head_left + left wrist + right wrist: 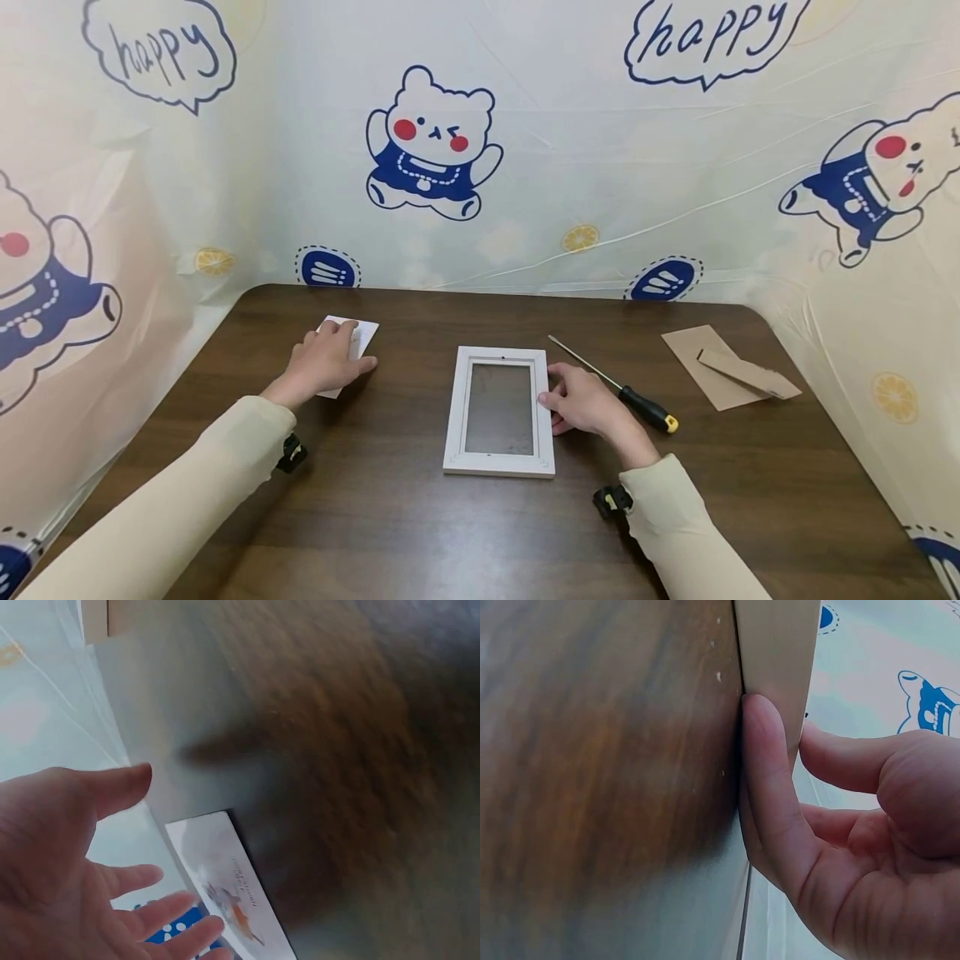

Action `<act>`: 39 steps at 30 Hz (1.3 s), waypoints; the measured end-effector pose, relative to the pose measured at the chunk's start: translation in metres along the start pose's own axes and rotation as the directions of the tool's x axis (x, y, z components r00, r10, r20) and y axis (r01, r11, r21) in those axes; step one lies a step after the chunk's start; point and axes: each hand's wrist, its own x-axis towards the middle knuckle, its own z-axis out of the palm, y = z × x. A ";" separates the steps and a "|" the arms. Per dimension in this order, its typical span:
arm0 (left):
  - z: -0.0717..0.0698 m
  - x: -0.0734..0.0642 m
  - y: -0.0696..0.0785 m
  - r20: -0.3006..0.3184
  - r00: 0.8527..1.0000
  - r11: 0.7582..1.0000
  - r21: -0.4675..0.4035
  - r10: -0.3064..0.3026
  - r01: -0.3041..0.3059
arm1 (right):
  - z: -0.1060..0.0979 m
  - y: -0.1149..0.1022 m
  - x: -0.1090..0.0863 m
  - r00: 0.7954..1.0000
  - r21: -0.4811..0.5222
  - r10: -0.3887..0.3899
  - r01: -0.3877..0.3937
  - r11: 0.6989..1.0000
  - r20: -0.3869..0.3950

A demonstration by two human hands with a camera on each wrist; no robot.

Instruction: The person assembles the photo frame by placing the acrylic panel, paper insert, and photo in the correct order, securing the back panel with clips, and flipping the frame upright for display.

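A white picture frame lies flat in the middle of the table, its window showing a dark grey pane. At its right side my right hand holds the edge. In the right wrist view the thumb is at the upper face of the frame and the index finger lies along its side. To the left, my left hand is over a white card, covering much of it. The left wrist view shows that hand's fingers spread and loosely extended beside the card, which bears a small printed picture and lettering.
Right of the frame lies a screwdriver with a black and yellow handle. Farther right is a brown board with a folded brown strip across it. A printed curtain hangs behind and beside the wooden table.
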 end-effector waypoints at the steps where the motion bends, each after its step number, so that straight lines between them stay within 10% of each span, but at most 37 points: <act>1: 0.000 0.000 0.000 0.011 1.000 1.000 0.016 -0.004 0.004 | 0.000 0.000 0.000 1.000 0.002 0.001 -0.001 1.000 -0.001; 32: 0.011 0.004 -0.002 0.000 1.000 0.998 -0.053 -0.022 0.022 | -0.001 -0.001 0.001 1.000 -0.002 0.006 -0.006 1.000 -0.004; 39: 0.010 0.003 -0.001 -0.026 0.999 0.998 0.058 0.040 -0.038 | 0.000 0.000 0.000 1.000 0.017 0.001 -0.001 1.000 0.008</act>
